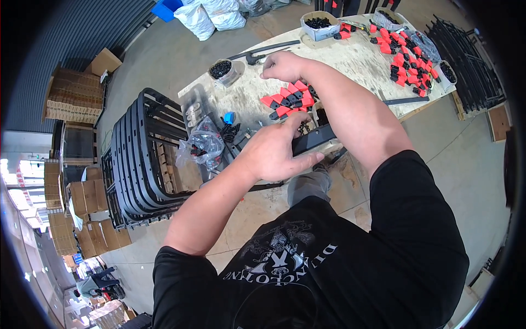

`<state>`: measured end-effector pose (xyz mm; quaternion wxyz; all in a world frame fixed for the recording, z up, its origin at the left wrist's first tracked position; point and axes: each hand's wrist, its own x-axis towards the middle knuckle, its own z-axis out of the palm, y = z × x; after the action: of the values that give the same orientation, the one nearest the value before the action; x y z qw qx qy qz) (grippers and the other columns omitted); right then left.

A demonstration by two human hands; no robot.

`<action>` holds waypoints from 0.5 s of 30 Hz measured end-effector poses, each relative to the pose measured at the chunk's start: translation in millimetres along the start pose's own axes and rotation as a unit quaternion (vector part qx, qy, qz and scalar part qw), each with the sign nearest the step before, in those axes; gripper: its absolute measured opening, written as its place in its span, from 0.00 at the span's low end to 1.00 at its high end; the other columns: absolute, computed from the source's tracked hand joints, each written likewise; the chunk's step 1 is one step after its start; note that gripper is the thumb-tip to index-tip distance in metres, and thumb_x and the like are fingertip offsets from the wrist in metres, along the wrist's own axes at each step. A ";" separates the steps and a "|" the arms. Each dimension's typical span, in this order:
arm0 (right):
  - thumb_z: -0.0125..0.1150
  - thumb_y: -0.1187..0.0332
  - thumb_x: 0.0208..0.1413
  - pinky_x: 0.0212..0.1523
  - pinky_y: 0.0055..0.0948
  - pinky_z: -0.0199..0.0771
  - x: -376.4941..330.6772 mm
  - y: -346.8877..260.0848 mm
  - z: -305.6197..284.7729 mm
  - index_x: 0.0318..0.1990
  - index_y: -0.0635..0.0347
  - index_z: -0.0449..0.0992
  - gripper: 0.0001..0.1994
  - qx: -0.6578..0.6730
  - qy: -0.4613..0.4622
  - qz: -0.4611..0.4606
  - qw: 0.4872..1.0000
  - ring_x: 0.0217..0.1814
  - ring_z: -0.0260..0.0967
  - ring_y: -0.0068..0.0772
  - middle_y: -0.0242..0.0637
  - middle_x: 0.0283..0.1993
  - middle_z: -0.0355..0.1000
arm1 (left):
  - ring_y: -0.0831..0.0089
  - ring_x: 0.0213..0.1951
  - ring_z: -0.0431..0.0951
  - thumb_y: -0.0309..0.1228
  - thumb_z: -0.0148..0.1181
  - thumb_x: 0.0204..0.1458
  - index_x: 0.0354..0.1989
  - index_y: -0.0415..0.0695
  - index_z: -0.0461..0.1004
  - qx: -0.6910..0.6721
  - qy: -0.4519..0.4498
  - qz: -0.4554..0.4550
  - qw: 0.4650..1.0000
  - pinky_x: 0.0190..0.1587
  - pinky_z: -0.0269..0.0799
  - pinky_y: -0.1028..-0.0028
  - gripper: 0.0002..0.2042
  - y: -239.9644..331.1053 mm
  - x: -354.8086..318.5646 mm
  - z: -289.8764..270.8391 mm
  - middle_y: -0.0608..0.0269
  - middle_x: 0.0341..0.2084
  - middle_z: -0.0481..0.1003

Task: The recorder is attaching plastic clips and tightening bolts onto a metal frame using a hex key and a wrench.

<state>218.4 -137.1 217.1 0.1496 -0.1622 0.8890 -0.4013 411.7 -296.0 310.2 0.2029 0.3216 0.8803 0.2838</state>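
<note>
My left hand (274,151) is wrapped over a black metal bar (313,139) at the near edge of the table. Its thumb lies on the near side and its index finger on the far side; the other fingers are hidden under the hand. Farther out, my right hand (285,67) is over the tabletop with its fingers curled downward, and whatever they may hold is hidden. Just beyond it lies a black tool (255,58). Between my hands sits a pile of red-and-black plastic parts (289,100). Small black pieces (303,128) show beside the bar.
On the wooden table (350,71) stand a tub of black parts (221,70) and a white box (320,27). More red-and-black parts (408,63) cover its right end. A plastic bag (205,145) lies left. Stacked black frames (145,159) stand beside the table; more black frames (463,63) stand right.
</note>
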 end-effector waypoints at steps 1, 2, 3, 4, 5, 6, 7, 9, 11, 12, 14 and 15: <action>0.69 0.52 0.50 0.54 0.36 0.74 -0.7 0.8 0.2 0.48 0.61 0.83 0.24 -0.001 0.001 0.004 1.000 0.52 0.77 0.44 0.49 0.49 0.80 | 0.41 0.43 0.81 0.47 0.69 0.48 0.63 0.38 0.59 0.000 0.008 0.007 1.000 0.48 0.76 0.57 0.39 -0.8 -0.2 0.3 0.36 0.36 0.79; 0.69 0.52 0.51 0.54 0.36 0.74 -0.9 1.0 0.7 0.48 0.61 0.83 0.24 -0.001 0.002 0.007 1.000 0.52 0.77 0.43 0.49 0.49 0.80 | 0.41 0.43 0.81 0.47 0.69 0.48 0.63 0.38 0.59 -0.001 0.008 0.008 1.000 0.48 0.76 0.57 0.39 -0.6 -0.8 -0.8 0.36 0.36 0.79; 0.69 0.52 0.51 0.54 0.36 0.74 -0.2 0.5 1.8 0.48 0.61 0.83 0.24 -0.003 0.002 0.009 1.000 0.52 0.77 0.43 0.49 0.49 0.80 | 0.41 0.44 0.81 0.51 0.68 0.47 0.61 0.38 0.61 -0.010 -0.005 -0.017 1.000 0.48 0.75 0.56 0.39 1.0 -1.5 -3.1 0.37 0.37 0.79; 0.69 0.52 0.51 0.54 0.36 0.74 1.2 -0.6 2.8 0.48 0.61 0.83 0.24 -0.011 -0.007 0.001 1.000 0.52 0.77 0.44 0.49 0.49 0.80 | 0.41 0.44 0.80 0.55 0.66 0.47 0.60 0.38 0.62 -0.019 -0.016 -0.043 0.999 0.49 0.75 0.54 0.39 2.6 -1.8 -4.8 0.38 0.39 0.79; 0.69 0.52 0.51 0.54 0.36 0.74 2.4 -1.4 3.2 0.47 0.61 0.83 0.24 -0.019 -0.016 -0.007 1.000 0.52 0.77 0.44 0.50 0.48 0.80 | 0.41 0.44 0.80 0.55 0.66 0.47 0.60 0.38 0.62 -0.020 -0.014 -0.043 0.999 0.49 0.75 0.54 0.39 1.5 -1.2 -3.4 0.38 0.39 0.79; 0.69 0.52 0.51 0.54 0.36 0.74 1.8 -0.9 3.4 0.47 0.61 0.83 0.24 -0.021 -0.017 -0.007 1.000 0.52 0.77 0.44 0.50 0.48 0.80 | 0.41 0.44 0.80 0.55 0.66 0.48 0.57 0.39 0.63 -0.022 -0.009 -0.047 0.999 0.48 0.75 0.54 0.37 -0.5 0.3 0.0 0.39 0.38 0.79; 0.69 0.52 0.51 0.54 0.36 0.75 0.7 -2.4 4.9 0.47 0.62 0.83 0.24 -0.020 -0.013 -0.010 1.000 0.51 0.77 0.44 0.50 0.48 0.80 | 0.41 0.43 0.80 0.54 0.66 0.48 0.54 0.39 0.64 -0.022 -0.004 -0.053 0.998 0.48 0.75 0.53 0.35 -3.0 -0.3 1.7 0.39 0.37 0.78; 0.69 0.52 0.51 0.53 0.36 0.75 3.1 -2.7 8.2 0.47 0.63 0.82 0.24 -0.017 -0.008 -0.017 1.000 0.50 0.78 0.44 0.50 0.46 0.80 | 0.41 0.42 0.80 0.54 0.66 0.48 0.52 0.39 0.64 -0.025 0.005 -0.047 0.999 0.47 0.75 0.53 0.34 -7.0 -2.3 3.8 0.40 0.37 0.78; 0.69 0.51 0.51 0.53 0.37 0.75 5.4 -3.6 9.8 0.47 0.63 0.82 0.24 -0.019 -0.003 -0.021 1.000 0.49 0.78 0.43 0.50 0.45 0.81 | 0.40 0.40 0.80 0.54 0.65 0.49 0.48 0.39 0.63 -0.019 0.020 -0.028 0.999 0.45 0.75 0.53 0.32 -6.8 -3.9 6.5 0.41 0.35 0.78; 0.69 0.51 0.51 0.53 0.37 0.75 6.3 -4.4 11.8 0.47 0.64 0.82 0.24 -0.022 0.004 -0.026 0.999 0.49 0.78 0.43 0.50 0.45 0.81 | 0.40 0.40 0.80 0.54 0.65 0.49 0.48 0.39 0.63 -0.021 0.019 -0.029 0.999 0.45 0.75 0.53 0.32 -7.5 -6.1 7.5 0.41 0.35 0.78; 0.69 0.51 0.50 0.52 0.37 0.76 9.1 -5.2 13.1 0.46 0.63 0.82 0.24 -0.021 0.008 -0.032 0.999 0.49 0.78 0.43 0.50 0.45 0.81 | 0.40 0.40 0.80 0.53 0.65 0.49 0.46 0.39 0.63 -0.037 0.035 -0.020 0.999 0.44 0.75 0.53 0.31 -8.8 -6.3 5.0 0.41 0.34 0.78; 0.69 0.51 0.50 0.52 0.37 0.76 7.7 -4.3 14.2 0.46 0.62 0.83 0.24 -0.029 -0.004 -0.040 0.999 0.48 0.78 0.44 0.49 0.44 0.81 | 0.40 0.40 0.80 0.53 0.65 0.49 0.46 0.39 0.63 -0.036 0.035 -0.020 0.999 0.44 0.75 0.53 0.31 -10.8 -4.9 6.5 0.41 0.34 0.78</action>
<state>217.8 -152.4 210.4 0.1318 -0.2035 0.8926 -0.3801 413.9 -303.8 299.3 0.1887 0.2863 0.8823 0.3224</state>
